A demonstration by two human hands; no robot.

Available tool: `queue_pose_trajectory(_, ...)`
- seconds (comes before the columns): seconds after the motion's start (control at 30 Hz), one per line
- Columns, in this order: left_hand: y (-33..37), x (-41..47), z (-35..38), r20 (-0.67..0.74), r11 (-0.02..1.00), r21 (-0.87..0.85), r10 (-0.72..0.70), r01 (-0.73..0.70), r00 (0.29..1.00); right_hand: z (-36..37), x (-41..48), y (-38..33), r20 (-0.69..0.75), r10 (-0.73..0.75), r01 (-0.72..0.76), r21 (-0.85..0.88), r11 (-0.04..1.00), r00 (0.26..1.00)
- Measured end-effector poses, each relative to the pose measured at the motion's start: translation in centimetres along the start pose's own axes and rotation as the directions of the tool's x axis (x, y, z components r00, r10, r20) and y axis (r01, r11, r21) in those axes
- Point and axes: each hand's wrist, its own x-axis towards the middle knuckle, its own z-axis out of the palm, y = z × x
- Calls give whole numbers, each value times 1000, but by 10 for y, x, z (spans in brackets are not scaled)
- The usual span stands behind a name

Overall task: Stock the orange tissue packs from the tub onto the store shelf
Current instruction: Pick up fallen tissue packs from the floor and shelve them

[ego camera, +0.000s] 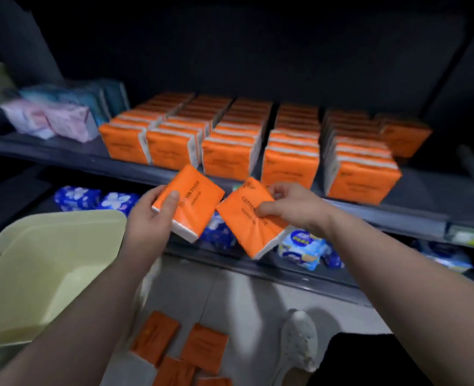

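Observation:
My left hand (149,215) grips one orange tissue pack (195,201) with the thumb across its face. Beside it, my right hand (291,207) pinches a second orange pack (247,227) by its upper edge. Both packs hover just below the front lip of the dark store shelf (63,156), where several rows of orange packs (230,143) stand upright. The pale yellow tub (35,260) sits at the lower left, and its visible inside holds nothing. Several more orange packs (180,349) lie on the floor below.
Pink and teal packs (63,118) fill the shelf's left end. Blue flowered packs (96,199) and light blue packs (302,246) line the lower shelf. A white shoe (297,341) stands on the grey floor tiles. The shelf's right end (439,188) is bare.

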Motion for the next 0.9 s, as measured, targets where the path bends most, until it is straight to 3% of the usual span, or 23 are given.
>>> queue_pose_trajectory(0.13, 60, 9, 23, 58, 990, -56, 130, -127, 990, -63, -14, -16, -125, -15, 33, 149, 988, 992)
queue_pose_trajectory(0.33, 139, 34, 103, 200, 967, -46, 254, -250, 946, -168, -28, -8, -288, 154, -24, 408, 913, 945)
queue_pose_trajectory(0.53, 189, 42, 216, 323, 941, -54, 334, -335, 886, -252, -31, 37, -563, 231, -44, 326, 944, 793)
queue_pose_trajectory(0.77, 221, 41, 336, 439, 932, -25, 336, -363, 833, -317, -19, 88, -720, 297, -61, 335, 940, 628)
queue_pose_trajectory(0.9, 224, 47, 390, 535, 897, 114, 307, -427, 787, -340, -7, 112, -787, 258, -48, 280, 959, 560)
